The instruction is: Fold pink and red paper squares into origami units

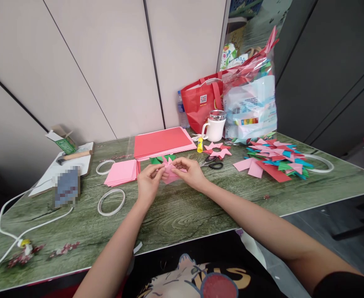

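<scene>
Between my two hands is a piece of folded pink paper [169,166], with pointed tips standing up at its top. My left hand [150,178] pinches its left side, and the fingers of my right hand [189,173] are closed on its right side. Part of the paper is hidden behind my fingers. Folded green paper [157,159] lies just behind it. To the left sits a stack of pink paper squares [121,172]. Black-handled scissors [215,165] lie right of my right hand, their blades partly covered.
Large red and pink sheets [163,141] lie at the back. A glue stick [199,145], a paper star ring [217,150] and a white mug [215,128] stand or lie before the bags [250,103]. Folded paper pieces [276,155] heap at right; tape rolls [100,203] and a hammer [76,156] lie left.
</scene>
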Demonstrator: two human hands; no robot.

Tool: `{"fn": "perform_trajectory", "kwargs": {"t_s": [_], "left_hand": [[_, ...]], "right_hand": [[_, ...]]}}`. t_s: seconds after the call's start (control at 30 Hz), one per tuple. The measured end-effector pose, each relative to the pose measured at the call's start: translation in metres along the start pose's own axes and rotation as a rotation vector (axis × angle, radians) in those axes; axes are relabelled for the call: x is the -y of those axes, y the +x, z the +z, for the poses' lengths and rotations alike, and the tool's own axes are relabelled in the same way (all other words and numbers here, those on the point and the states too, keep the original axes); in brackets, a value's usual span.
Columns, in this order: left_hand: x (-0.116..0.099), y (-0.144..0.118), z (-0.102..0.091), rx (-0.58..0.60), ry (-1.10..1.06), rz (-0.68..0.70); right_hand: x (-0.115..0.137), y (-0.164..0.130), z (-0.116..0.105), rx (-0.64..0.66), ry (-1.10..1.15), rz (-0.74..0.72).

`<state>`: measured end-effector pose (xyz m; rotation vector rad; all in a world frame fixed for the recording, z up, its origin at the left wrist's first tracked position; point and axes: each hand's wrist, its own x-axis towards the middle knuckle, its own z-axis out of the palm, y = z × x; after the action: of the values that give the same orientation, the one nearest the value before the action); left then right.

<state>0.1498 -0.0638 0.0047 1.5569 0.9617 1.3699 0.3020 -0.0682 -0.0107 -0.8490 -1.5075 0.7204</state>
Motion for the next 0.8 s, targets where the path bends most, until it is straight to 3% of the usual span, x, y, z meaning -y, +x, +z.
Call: {"fn": "perform_trajectory", "kwargs": {"t_s": [0.23, 0.4, 0.8], "left_hand": [[-0.004, -0.003, 0.004, 0.077, -0.056, -0.091], [-0.005, -0.004, 0.005, 0.057, -0.087, -0.115], [0.004, -0.004, 0.001, 0.085, 0.063, 0.068]], "right_hand": [[0.006, -0.001, 0.000, 0.010, 0.057, -0.034], [0.014, -0.002, 0.000, 0.031, 0.044, -0.063], [0.021, -0.005, 0.002, -0.002, 0.020, -0.144]]}}
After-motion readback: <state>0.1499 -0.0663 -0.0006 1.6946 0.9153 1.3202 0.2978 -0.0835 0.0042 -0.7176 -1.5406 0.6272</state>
